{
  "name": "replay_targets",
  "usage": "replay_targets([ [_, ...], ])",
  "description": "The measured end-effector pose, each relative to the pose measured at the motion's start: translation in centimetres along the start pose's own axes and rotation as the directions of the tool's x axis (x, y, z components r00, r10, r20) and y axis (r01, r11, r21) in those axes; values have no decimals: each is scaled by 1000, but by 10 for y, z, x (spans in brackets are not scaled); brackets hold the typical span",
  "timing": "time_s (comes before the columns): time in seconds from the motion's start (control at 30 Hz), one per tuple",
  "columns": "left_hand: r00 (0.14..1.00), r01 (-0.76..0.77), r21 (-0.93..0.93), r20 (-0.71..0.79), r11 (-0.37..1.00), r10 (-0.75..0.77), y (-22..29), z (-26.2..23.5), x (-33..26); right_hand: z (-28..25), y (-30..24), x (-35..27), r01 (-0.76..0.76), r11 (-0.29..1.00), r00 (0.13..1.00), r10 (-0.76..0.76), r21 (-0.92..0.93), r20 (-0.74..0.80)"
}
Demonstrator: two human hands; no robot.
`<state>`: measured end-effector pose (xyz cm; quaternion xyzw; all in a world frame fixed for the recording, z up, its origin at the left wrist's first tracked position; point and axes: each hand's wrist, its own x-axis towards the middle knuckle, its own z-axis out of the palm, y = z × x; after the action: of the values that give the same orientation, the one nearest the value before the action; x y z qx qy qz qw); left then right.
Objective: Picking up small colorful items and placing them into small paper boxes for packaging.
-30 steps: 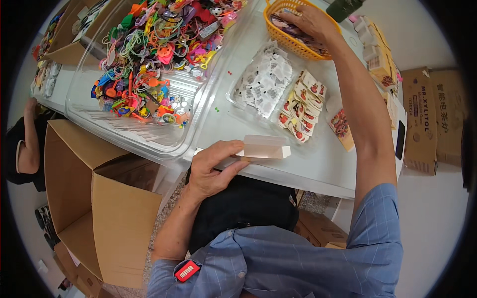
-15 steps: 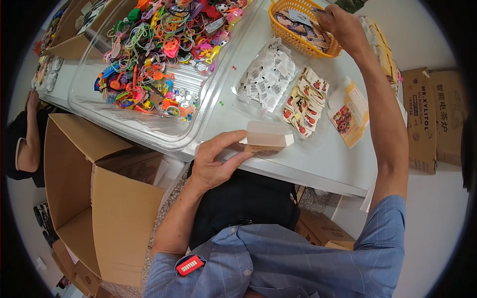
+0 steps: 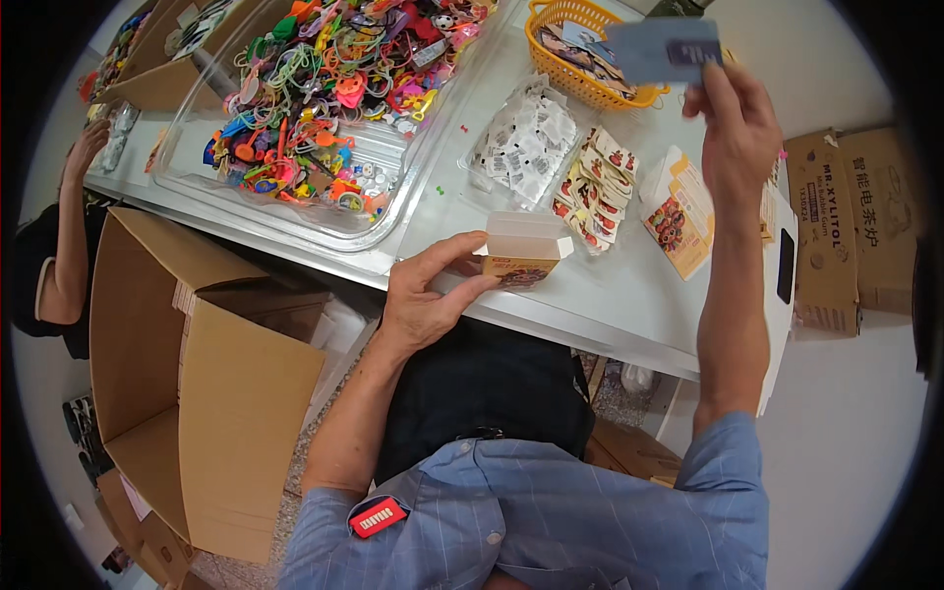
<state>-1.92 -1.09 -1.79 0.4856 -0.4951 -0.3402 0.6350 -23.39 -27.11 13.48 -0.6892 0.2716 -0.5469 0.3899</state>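
Packing step: left hand [image 3: 425,307] grips open small box [image 3: 521,254]; right hand [image 3: 733,128] pinches grey card [image 3: 664,49], probably from orange basket [image 3: 556,49]; next needs card aligned with box mouth.

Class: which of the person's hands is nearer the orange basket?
Right. The right hand holds a grey card just beside the orange basket; the left hand grips a small box nearer the table's front edge.

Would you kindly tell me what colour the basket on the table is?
The basket is orange-yellow, seen best in the head view.
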Motion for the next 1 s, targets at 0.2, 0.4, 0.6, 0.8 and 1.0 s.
replay_targets([
  [0.2,1000,-8,34,9,999,8,6,1,2,28,-37,-92,-21,990,947,-25,137,322],
  [0.4,999,1,-14,37,1000,0,3,3,1,29,-32,-105,33,998,886,-7,-48,464],
  [0.6,1000,-8,-5,22,1000,8,3,3,2,38,-37,-105,302,910,882,-153,-284,446],
  [0.8,999,23,22,23,999,-23,5,1,1,43,-34,-101,50,972,879,66,-228,473],
  [1.0,999,-4,-11,53,1000,5,2,6,4,37,-32,-97,102,966,848,41,-239,528],
])
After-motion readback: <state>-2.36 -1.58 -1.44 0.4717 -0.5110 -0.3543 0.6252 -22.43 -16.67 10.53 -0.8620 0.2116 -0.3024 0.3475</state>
